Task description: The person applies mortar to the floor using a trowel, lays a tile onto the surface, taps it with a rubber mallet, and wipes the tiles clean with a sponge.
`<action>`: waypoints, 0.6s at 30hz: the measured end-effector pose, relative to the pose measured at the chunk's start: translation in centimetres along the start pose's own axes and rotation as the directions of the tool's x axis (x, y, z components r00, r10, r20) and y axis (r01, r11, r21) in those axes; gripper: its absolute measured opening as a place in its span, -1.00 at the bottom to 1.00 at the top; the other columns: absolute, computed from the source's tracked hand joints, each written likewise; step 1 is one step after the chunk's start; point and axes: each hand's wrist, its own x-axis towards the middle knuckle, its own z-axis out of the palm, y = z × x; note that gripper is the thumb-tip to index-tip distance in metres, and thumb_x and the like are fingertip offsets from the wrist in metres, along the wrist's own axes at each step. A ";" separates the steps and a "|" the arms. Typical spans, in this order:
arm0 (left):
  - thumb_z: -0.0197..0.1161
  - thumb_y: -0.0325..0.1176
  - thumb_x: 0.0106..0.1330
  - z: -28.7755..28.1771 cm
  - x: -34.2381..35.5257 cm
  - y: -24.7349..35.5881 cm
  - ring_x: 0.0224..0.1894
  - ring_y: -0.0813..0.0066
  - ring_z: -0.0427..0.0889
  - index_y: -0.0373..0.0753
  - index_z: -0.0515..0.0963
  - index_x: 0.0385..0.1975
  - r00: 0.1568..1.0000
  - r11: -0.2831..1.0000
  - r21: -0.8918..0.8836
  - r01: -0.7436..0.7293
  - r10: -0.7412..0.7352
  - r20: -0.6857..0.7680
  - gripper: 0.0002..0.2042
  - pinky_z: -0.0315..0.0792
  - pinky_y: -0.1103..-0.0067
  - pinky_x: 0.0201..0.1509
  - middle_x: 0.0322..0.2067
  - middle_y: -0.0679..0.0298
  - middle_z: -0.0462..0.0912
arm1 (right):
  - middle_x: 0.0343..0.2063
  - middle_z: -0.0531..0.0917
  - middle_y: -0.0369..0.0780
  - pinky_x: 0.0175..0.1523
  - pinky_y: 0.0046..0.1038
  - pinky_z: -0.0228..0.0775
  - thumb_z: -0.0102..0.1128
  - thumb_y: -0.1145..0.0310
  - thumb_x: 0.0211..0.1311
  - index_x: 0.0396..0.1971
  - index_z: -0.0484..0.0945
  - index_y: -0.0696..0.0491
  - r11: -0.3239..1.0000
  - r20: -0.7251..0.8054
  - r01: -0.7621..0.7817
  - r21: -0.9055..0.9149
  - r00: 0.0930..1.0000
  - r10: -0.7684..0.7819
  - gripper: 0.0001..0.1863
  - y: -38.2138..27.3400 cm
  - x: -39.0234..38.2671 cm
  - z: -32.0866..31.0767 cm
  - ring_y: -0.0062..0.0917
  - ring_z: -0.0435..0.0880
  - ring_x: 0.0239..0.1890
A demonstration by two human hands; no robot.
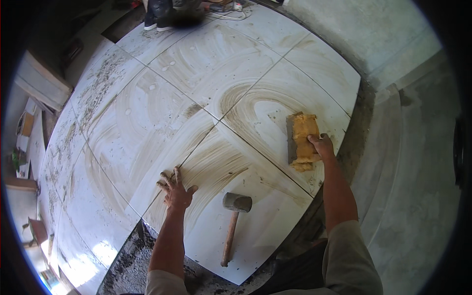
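My right hand [322, 146] is closed on the edge of a worn yellow sponge [304, 137], whose left side is grey with dirt. The sponge lies against a white floor tile [275, 113] marked with curved brown smears. Farther left, my left hand [176, 191] rests on the tiles with its fingers spread, next to a joint, and holds nothing. Between my forearms a mallet with a dark grey head [237, 202] and a wooden handle [229, 241] lies on the nearest tile.
A concrete wall [408, 29] and a grey strip of floor [408, 147] border the tiles at right. Dark wet mortar [130, 260] shows beyond the tile edge at lower left. A person's dark-clad legs [158, 12] stand at the far edge, beside a cable [231, 18]. A bucket [37, 231] sits at left.
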 end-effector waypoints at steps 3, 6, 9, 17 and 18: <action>0.38 0.12 0.09 -0.6 -0.3 0.3 0.44 -0.36 -0.42 0.26 -0.21 0.46 1.000 1.000 -0.008 -0.004 0.004 0.004 0.02 0.25 -0.16 0.19 0.45 -0.06 -0.49 | -0.06 0.57 0.11 0.11 -0.19 0.43 0.23 0.06 0.18 0.02 0.42 0.32 0.924 -0.366 0.117 -0.364 0.894 -0.257 -0.37 0.5 -3.6 0.1 -0.06 0.58 0.00; 0.38 0.11 0.10 -1.1 -0.3 0.6 0.44 -0.36 -0.38 0.16 -0.20 0.46 0.999 1.000 0.002 0.018 -0.019 0.051 0.02 0.19 -0.14 0.25 0.45 -0.04 -0.47 | -0.10 0.57 0.10 0.08 -0.16 0.39 0.16 -0.02 0.22 -0.04 0.45 0.27 0.970 -0.353 0.137 -0.203 0.913 -0.203 -0.40 0.2 -11.9 3.7 0.00 0.54 0.00; 0.38 0.10 0.11 -1.2 0.5 0.7 0.45 -0.28 -0.34 0.04 -0.18 0.47 0.998 0.990 0.129 -0.061 0.058 0.030 0.02 0.02 -0.16 0.33 0.46 -0.02 -0.42 | -0.12 0.59 0.06 0.11 -0.20 0.39 0.09 -0.19 0.23 0.02 0.42 0.28 0.978 -0.260 -0.041 -0.204 0.966 -0.014 -0.26 -0.7 -24.9 10.9 -0.08 0.58 -0.01; 0.27 0.05 0.22 -1.4 2.4 0.0 0.46 -0.22 -0.28 0.07 -0.11 0.46 0.796 0.728 0.327 -0.602 0.578 0.179 -0.12 -0.07 -0.30 0.28 0.48 0.08 -0.31 | -0.18 0.61 0.02 -0.03 -0.21 0.49 0.32 0.04 0.08 -0.03 0.42 0.24 0.929 0.206 -0.334 -0.159 0.909 0.362 -0.37 -0.4 -42.9 18.9 -0.11 0.65 -0.14; 0.31 0.10 0.16 -1.7 2.3 0.2 0.46 -0.26 -0.27 0.08 -0.12 0.46 0.791 0.720 0.335 -0.608 0.586 0.177 -0.07 -0.04 -0.31 0.26 0.47 0.04 -0.31 | -0.21 0.62 -0.01 -0.07 -0.22 0.50 0.33 0.08 0.07 -0.07 0.43 0.22 0.934 0.220 -0.328 -0.144 0.909 0.353 -0.42 -0.2 -43.0 19.3 -0.11 0.66 -0.18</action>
